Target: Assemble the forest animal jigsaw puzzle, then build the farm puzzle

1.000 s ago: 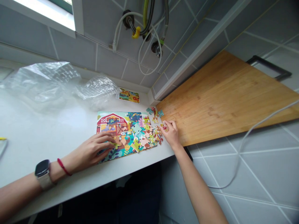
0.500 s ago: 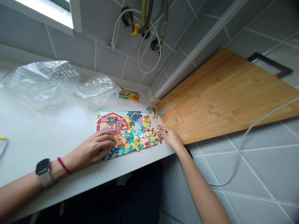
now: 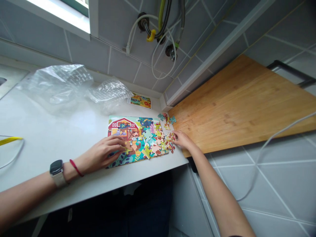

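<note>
Jigsaw puzzle [image 3: 123,131] lies flat on the white counter [image 3: 61,131], near its right end. The barn section is assembled; loose pieces [image 3: 160,143] heaped over the right part remain unfitted. Left hand [image 3: 103,154] rests flat on the lower left, fingers spread. Right hand [image 3: 182,140] touches the heap's edge; whether it pinches a piece cannot be determined. A wooden board [image 3: 234,105] adjoins.

Wall [image 3: 118,65] was grey tile with pale grout. Window frame [image 3: 93,19] sat upper left, with daylight coming through it. Hoses and cables [image 3: 160,29] hung from wall fittings. White countertop [image 3: 49,131] ran below. Bamboo board [image 3: 234,105] lay at its right end. Grey tiles [image 3: 276,191] showed lower right; floor or wall undetermined.
</note>
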`<action>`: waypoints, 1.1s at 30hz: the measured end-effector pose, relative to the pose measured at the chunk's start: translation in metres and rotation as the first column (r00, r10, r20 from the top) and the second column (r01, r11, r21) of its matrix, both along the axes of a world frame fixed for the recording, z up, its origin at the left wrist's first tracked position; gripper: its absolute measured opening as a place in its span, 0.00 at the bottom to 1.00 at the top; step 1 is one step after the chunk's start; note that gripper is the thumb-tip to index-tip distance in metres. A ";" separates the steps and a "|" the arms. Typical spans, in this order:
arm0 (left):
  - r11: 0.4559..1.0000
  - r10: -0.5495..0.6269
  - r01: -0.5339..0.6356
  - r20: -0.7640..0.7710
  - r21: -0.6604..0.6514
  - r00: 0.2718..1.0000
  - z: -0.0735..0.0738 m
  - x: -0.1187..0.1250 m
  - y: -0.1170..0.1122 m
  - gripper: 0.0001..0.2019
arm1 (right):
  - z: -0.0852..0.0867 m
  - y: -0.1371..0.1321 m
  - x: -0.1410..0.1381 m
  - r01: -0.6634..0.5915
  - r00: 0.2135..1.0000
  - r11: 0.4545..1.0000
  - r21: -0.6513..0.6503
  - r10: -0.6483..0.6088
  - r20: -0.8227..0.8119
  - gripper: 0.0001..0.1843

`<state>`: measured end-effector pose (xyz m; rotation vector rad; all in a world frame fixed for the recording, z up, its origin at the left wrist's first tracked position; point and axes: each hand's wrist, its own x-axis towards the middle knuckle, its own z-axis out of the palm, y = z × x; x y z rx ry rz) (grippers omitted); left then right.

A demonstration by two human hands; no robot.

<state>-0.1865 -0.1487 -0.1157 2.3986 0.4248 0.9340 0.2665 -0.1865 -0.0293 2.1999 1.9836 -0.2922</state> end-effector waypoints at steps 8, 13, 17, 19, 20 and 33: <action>0.998 -0.017 0.016 -0.015 -0.054 1.000 0.002 -0.001 0.000 0.11 | 0.011 -0.042 -0.116 -0.130 0.883 0.948 0.289 0.243 -0.401 0.35; 0.999 0.000 0.000 -0.001 -0.054 1.000 0.000 -0.001 0.002 0.10 | -0.030 -0.079 -0.199 -0.307 0.602 0.873 0.379 0.486 -0.633 0.40; 0.999 -0.001 0.001 0.004 -0.049 1.000 0.000 0.000 0.002 0.10 | -0.054 -0.086 -0.204 -0.219 0.555 0.887 0.407 0.457 -0.696 0.40; 0.999 -0.004 0.004 0.004 -0.052 1.000 0.000 0.000 0.002 0.10 | -0.058 -0.085 -0.193 -0.164 0.578 0.896 0.414 0.427 -0.695 0.39; 0.999 -0.004 0.004 0.001 -0.054 1.000 0.000 0.000 0.002 0.10 | -0.059 -0.084 -0.186 -0.136 0.596 0.899 0.416 0.410 -0.691 0.39; 0.997 -0.012 0.010 -0.024 -0.074 1.000 0.002 0.003 -0.001 0.10 | -0.048 -0.057 -0.127 -0.014 0.834 0.936 0.352 0.205 -0.511 0.38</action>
